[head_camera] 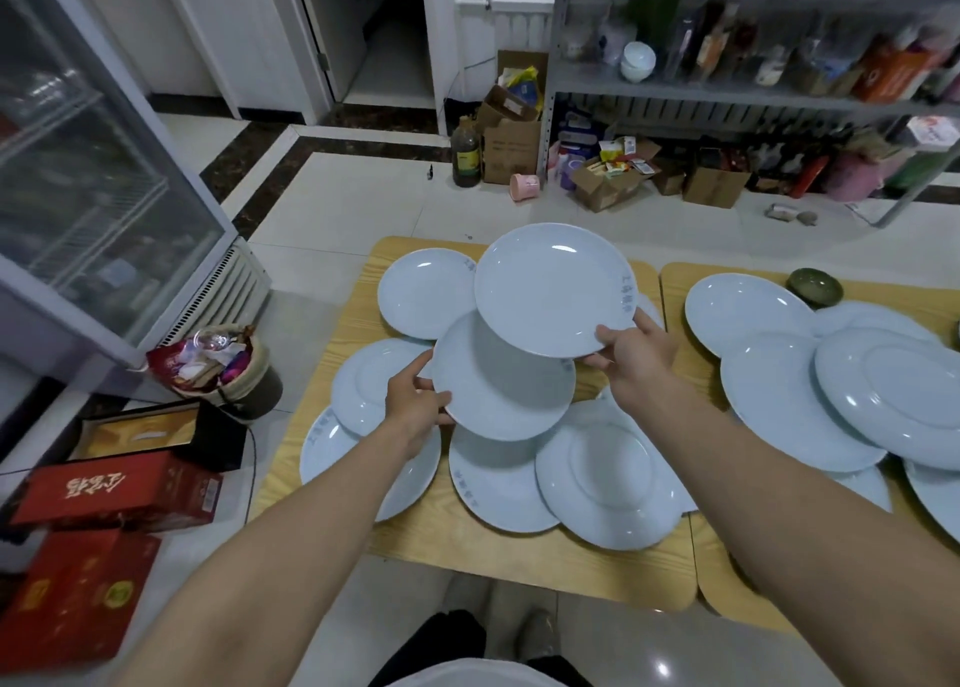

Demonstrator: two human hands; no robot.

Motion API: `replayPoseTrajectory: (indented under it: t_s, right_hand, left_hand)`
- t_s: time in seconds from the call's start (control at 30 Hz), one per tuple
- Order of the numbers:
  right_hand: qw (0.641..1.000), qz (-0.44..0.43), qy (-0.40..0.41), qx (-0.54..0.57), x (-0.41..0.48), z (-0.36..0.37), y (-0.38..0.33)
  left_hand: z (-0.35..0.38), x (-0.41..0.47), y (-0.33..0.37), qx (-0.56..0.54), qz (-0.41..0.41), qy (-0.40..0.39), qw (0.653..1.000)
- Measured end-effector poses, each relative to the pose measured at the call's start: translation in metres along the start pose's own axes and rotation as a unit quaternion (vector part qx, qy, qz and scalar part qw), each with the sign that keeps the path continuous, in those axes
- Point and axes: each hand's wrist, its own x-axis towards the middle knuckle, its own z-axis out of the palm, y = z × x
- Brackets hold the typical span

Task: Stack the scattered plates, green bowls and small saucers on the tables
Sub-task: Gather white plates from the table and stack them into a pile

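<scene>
left hand (415, 400) grips the lower plate (504, 379) by its rim, right hand (631, 353) the upper plate (553, 288), both above the near-left tabletop (519, 556); glazed, stiff, slippery, probably breakable, so hold rims.

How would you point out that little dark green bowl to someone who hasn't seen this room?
Start at the right-hand wooden table, the one below the metal shelving. Look to its far edge, just behind the overlapping pale blue plates. There sits the green bowl: small, deep and dark olive, where everything around it is wide, flat and pale.
</scene>
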Motion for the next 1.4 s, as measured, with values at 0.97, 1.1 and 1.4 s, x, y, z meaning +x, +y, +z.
replayPoseTrajectory:
  t_s: [0.97, 1.1, 1.4]
  right_hand:
    - [0.998, 0.031, 0.049, -0.005, -0.176, -0.002, 0.160]
    - [0.998, 0.035, 0.048, -0.023, -0.171, -0.004, 0.166]
    - [0.996, 0.036, 0.048, -0.059, -0.160, -0.009, 0.161]
  left_hand:
    - [-0.148, -0.105, -0.096, -0.051, -0.048, -0.032, 0.997]
    - [-0.148, -0.103, -0.095, -0.058, -0.046, -0.029, 0.997]
    - [-0.135, -0.096, -0.086, -0.070, -0.045, -0.036, 0.996]
